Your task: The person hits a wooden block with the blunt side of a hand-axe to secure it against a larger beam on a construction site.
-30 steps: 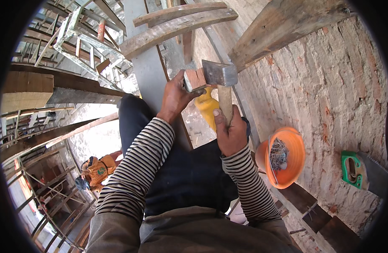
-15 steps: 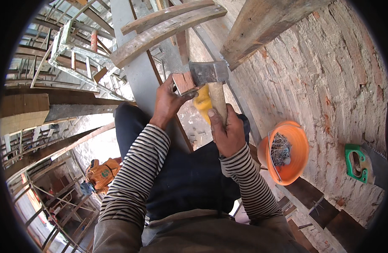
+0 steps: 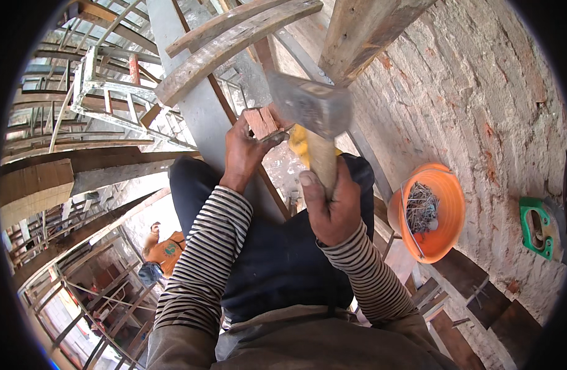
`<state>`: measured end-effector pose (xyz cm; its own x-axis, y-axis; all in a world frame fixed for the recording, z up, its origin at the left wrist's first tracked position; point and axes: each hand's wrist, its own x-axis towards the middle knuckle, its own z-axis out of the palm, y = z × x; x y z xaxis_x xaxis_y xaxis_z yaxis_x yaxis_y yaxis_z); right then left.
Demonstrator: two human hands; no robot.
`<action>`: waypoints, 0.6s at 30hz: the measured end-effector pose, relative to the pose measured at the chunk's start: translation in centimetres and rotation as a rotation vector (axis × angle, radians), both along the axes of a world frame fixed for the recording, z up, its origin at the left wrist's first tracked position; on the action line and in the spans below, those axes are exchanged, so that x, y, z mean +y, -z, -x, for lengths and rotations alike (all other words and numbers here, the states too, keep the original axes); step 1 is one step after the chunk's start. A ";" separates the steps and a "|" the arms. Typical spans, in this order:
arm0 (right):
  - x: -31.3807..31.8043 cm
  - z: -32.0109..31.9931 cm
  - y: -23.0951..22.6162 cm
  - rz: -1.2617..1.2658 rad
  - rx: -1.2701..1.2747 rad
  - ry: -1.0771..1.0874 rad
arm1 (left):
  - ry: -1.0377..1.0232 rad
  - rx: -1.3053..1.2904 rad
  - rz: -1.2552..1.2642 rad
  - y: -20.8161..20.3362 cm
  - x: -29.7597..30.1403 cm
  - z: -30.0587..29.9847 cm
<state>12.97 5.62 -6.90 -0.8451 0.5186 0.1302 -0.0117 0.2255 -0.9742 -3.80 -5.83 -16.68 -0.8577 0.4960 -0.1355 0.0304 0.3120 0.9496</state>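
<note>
A short reddish wood block is pinched in the fingers of my left hand, with a split line across its top. My right hand is wrapped round the pale wooden handle of a hatchet. The hatchet's grey metal head, smeared by motion, is raised just to the right of the block and appears apart from it. Behind the handle shows part of a yellow thing; its kind is hidden.
An orange bucket of nails hangs right, near a green-handled saw by the rough wall. Curved boards lie across a grey plank ahead. Wooden framing and a person in orange are below left.
The hatchet head has lifted off the block, toward me and rightward, with my right hand slightly lower. The block stays in my left hand. The person below left has moved an arm.
</note>
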 end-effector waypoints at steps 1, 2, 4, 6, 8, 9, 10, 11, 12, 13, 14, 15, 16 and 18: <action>0.2 -0.1 0.5 0.007 -0.055 -0.027 | 0.006 0.016 -0.006 -0.3 0.3 -0.1; 0.3 0.1 0.9 0.014 -0.100 -0.058 | 0.001 0.037 0.013 -0.3 0.3 -0.1; 0.6 0.2 0.7 0.019 -0.155 -0.087 | -0.006 0.079 0.048 -0.3 0.2 -0.2; 0.4 0.1 0.4 -0.017 -0.101 -0.068 | -0.009 0.067 0.058 -0.7 0.3 -0.3; 0.3 0.0 -0.5 -0.033 -0.049 -0.039 | -0.008 0.052 0.049 -0.8 0.3 -0.3; 0.2 -0.1 -1.4 -0.030 -0.024 -0.019 | -0.006 0.044 0.035 -0.7 0.2 -0.2; 0.0 -0.1 -1.8 -0.027 0.001 0.001 | -0.005 0.036 0.022 -0.5 0.2 -0.2; 0.1 0.0 -1.7 -0.028 -0.037 -0.015 | -0.008 0.025 0.030 -0.5 0.2 0.0; 0.2 0.2 -1.2 -0.029 -0.076 -0.031 | -0.011 0.014 0.037 -0.2 0.3 0.0; 0.3 0.4 -0.4 -0.030 -0.114 -0.047 | -0.014 0.003 0.045 0.0 0.3 0.1; 0.4 1.1 0.5 -0.069 -0.180 -0.079 | -0.005 0.034 0.027 0.1 0.3 0.1; 0.4 0.9 0.6 -0.072 -0.155 -0.062 | 0.005 0.066 0.009 0.2 0.3 0.0; 0.3 0.8 0.3 -0.076 -0.131 -0.046 | 0.014 0.097 -0.008 0.2 0.4 0.1; 0.0 0.4 0.3 0.058 -0.177 -0.056 | -0.004 0.032 0.003 0.7 0.1 0.2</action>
<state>12.56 5.60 -7.16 -0.8799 0.4723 -0.0516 0.1500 0.1730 -0.9734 -4.01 -5.73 -17.40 -0.8636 0.4922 -0.1093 0.0596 0.3149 0.9473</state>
